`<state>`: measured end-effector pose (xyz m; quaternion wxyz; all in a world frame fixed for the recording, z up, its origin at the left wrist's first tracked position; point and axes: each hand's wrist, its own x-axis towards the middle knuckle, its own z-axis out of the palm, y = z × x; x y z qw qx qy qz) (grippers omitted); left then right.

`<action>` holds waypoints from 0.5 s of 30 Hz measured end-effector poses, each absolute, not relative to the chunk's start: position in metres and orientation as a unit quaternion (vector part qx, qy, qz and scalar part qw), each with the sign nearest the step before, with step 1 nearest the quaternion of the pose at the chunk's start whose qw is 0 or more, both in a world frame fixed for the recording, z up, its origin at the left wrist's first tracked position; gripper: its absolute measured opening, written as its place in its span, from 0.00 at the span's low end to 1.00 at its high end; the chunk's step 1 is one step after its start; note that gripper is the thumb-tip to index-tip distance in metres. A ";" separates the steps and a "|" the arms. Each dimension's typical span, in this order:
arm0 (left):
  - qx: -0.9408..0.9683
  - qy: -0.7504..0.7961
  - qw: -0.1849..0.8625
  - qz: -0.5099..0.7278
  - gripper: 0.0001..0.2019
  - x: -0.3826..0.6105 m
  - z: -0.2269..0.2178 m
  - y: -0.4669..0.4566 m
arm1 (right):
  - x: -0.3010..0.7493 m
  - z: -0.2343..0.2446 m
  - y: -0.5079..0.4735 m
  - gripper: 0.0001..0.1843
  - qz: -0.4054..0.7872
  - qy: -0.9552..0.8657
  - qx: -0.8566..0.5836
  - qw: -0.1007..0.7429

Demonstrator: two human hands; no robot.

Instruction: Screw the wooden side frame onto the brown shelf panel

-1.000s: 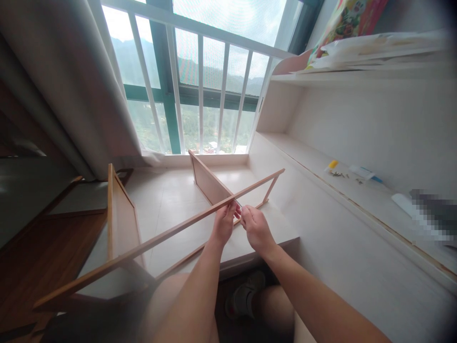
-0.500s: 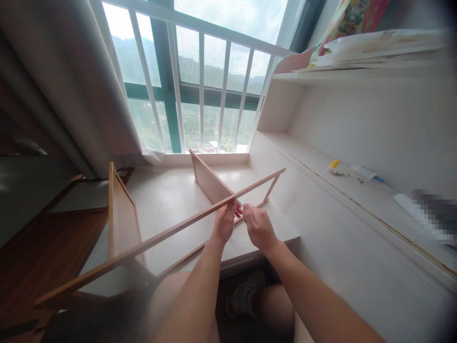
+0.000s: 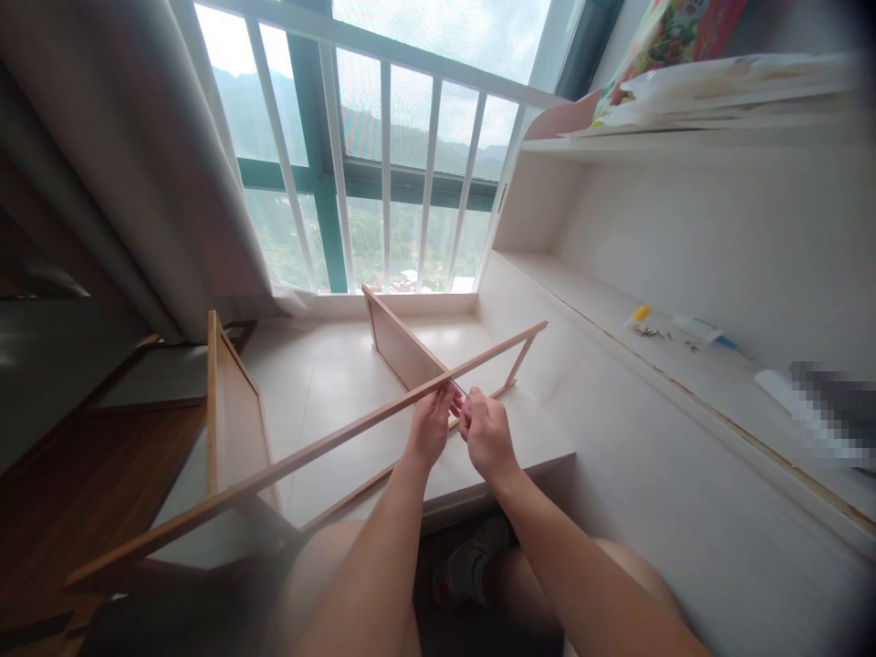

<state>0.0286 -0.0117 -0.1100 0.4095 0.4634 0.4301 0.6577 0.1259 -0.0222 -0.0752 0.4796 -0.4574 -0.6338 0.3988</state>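
A wooden frame [image 3: 328, 427] with a long slanting bar and upright panels stands before me. My left hand [image 3: 430, 427] is closed around the bar near its middle, where a panel [image 3: 407, 347] meets it from behind. My right hand [image 3: 488, 432] is a closed fist just to the right of it. From that fist a thin metal rod-like tool [image 3: 459, 388] runs up to the bar at the joint. Its grip is hidden by my fingers, so its exact kind does not show. A second panel [image 3: 236, 411] rises at the frame's left part.
Small screws [image 3: 649, 332], a yellow-capped piece [image 3: 639, 316] and a clear packet [image 3: 703, 330] lie on the right ledge [image 3: 581, 292]. White railings [image 3: 387, 182] front the window. A grey curtain [image 3: 137, 155] hangs left. My legs are below the platform edge.
My right hand has turned and its wrist and forearm have shifted left, while the fist stays by the joint. My left hand and the frame look the same.
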 end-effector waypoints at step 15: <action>0.464 0.451 0.389 0.656 0.13 0.028 -0.108 -0.016 | 0.160 -0.065 -0.025 0.24 0.289 -0.723 -0.461 0.425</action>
